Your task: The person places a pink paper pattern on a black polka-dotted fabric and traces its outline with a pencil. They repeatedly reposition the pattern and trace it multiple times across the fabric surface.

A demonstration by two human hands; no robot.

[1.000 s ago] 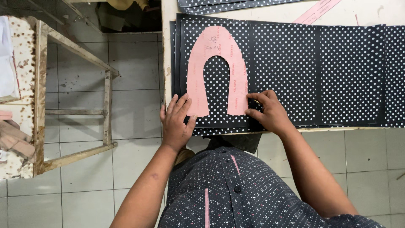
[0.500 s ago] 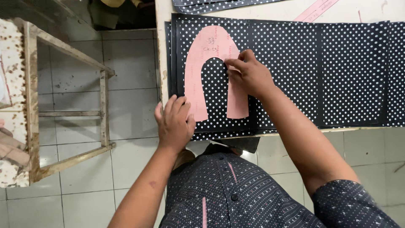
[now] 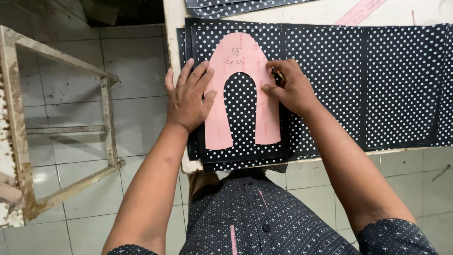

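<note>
The left hand point(image 3: 188, 98) is laid flat and fully spread, palm down, with its fingers pressed on the left leg of a pink horseshoe-shaped paper template point(image 3: 244, 89) and partly on the fabric beside it; nothing is gripped by it. The right hand point(image 3: 289, 86) is curled at the template's right edge, near the top of the inner arch, with the fingers bunched as if around a thin tool point(image 3: 279, 74), of which only a small tip can be seen; what exactly is pinched cannot be told. The template is spread on a stack of black fabric with white dots point(image 3: 325, 85), its open end turned toward the person. The fabric is laid across a pale table point(image 3: 175, 28), near the table's left corner. More dotted pieces point(image 3: 236, 6) are seen at the table's far edge. A worn wooden frame point(image 3: 61, 127) is stood on the tiled floor point(image 3: 137, 99) to the left.
</note>
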